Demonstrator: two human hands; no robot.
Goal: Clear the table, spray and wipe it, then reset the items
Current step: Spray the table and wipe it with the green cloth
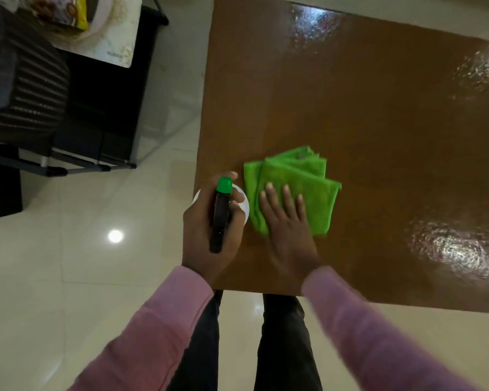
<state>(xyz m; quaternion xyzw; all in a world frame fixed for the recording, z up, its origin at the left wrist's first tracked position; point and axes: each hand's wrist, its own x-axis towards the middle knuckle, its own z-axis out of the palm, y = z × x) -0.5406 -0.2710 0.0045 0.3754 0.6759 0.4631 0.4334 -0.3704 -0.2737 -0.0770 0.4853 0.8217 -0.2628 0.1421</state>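
Found one green cloth [308, 193], folded into several layers, lying on the brown surface [378, 122] near its front-left corner, just right of the spray bottle [219, 221]. Saw the right hand [288, 230] laid flat on the cloth, fingers [285, 198] straight and slightly spread, pressing rather than pinching. Judged the cloth soft, light and limp: likely to slide easily over the glossy top under a flat palm, and likely to unfold and trail if lifted by one corner. Best pressed from above across the whole stack for wiping, or pinched through all layers at a folded edge for carrying. Counted one spray bottle, white-bodied with a black head and green nozzle, at the left edge of the surface. Could not tell whether standing or lifted. Saw it gripped at the neck by the left hand [206, 235], fingers [236, 198] curled round the head. Reckoned it rigid plastic and fairly light, though could not tell how full. Possibly slick if wet, so best held at the neck, as here. Noted three shiny patches on the surface, wet or merely reflecting, impossible to say. Counted two hands, both in pink sleeves [158, 320]. Off to the far left, made out one dark chair [26, 88] and one pale tray [116, 38] with packets too blurred to count.
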